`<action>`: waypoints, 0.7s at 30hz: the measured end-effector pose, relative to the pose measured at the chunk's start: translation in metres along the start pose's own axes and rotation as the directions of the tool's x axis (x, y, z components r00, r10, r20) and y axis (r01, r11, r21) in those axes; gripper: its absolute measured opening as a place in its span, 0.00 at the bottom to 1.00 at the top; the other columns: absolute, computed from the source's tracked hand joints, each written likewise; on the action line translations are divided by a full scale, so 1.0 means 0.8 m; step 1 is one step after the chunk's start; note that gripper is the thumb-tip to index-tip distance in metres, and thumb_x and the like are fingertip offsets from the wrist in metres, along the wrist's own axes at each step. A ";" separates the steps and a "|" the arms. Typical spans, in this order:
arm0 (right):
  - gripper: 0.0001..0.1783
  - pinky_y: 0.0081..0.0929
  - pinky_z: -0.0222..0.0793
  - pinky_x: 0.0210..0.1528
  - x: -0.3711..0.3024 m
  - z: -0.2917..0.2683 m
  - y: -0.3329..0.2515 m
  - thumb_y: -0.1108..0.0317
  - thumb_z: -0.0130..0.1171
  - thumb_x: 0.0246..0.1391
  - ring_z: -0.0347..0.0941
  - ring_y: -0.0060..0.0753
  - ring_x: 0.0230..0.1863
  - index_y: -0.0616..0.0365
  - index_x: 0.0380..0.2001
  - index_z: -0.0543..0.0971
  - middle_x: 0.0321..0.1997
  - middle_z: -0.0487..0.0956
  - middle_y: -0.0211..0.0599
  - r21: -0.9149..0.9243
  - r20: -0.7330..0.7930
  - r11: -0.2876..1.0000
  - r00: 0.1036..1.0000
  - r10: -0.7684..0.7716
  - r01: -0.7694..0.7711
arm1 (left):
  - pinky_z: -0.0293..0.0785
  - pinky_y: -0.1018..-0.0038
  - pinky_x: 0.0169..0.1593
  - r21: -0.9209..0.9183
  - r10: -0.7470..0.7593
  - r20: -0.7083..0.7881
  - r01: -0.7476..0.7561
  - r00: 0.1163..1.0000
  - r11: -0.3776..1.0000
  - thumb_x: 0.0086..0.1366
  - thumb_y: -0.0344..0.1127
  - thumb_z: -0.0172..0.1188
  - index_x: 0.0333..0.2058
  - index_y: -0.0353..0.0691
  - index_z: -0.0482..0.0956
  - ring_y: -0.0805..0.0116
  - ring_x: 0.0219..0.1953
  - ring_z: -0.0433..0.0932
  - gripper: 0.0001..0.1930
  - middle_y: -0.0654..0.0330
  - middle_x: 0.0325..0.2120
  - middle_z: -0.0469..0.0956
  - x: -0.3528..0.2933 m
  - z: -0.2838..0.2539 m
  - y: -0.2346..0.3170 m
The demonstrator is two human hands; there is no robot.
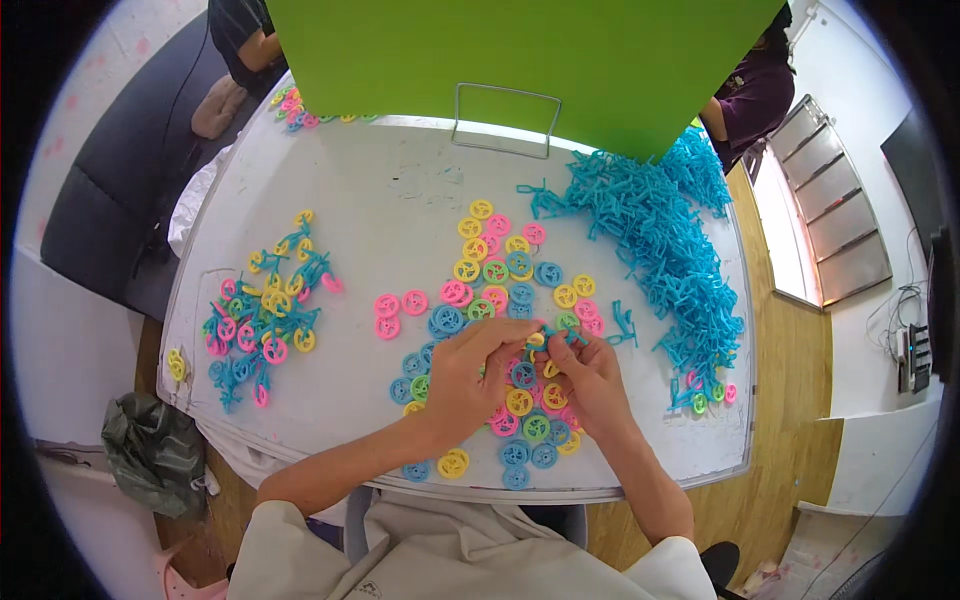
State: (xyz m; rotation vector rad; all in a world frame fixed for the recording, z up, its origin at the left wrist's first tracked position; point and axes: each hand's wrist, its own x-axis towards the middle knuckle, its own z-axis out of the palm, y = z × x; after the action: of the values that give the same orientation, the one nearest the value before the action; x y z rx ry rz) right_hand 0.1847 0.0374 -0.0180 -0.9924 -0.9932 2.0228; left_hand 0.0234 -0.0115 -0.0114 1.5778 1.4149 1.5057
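- The left hand point(468, 372), right of the frame's centre line and below mid-height on its wrist side, reaches in from the lower left; its thumb and fingertips are pinched together on a small yellow wheel point(537, 341).
- The right hand point(598, 388) faces it, thumb and fingers clamped on a blue plastic piece point(571, 338) next to that wheel; the fingers partly hide how the two parts meet.
- Both parts are just below the frame's centre, above the white desk point(340, 400).
- Under and around the hands, loose wheels point(519, 402) in pink, yellow, green and blue spread across the middle, some overlapping.
- At the left of the frame sits a cluster of wheels joined with blue parts point(275, 310).
- A large heap of blue pieces point(650, 220) runs down the right side.
- A green panel point(500, 50) fills the top, a wire handle point(510, 92) at its lower edge.
- Parts of two other people show at the upper left and upper right.
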 end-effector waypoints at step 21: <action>0.05 0.19 0.69 0.34 -0.012 -0.003 -0.020 0.75 0.57 0.54 0.75 0.21 0.32 0.65 0.35 0.77 0.31 0.80 0.33 -0.481 0.057 0.813 0.937 -0.345 0.328 | 0.74 0.77 0.31 -0.151 -0.158 0.017 0.158 0.987 0.976 0.56 0.18 0.54 0.40 0.35 0.78 0.73 0.29 0.74 0.13 0.60 0.29 0.75 0.019 -0.021 0.006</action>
State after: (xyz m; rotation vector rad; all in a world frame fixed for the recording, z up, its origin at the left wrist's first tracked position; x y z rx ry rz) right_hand 0.1955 0.0383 -0.0020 -1.0039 -1.5869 1.4842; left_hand 0.0066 -0.0037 0.0023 1.3443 1.3552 1.4770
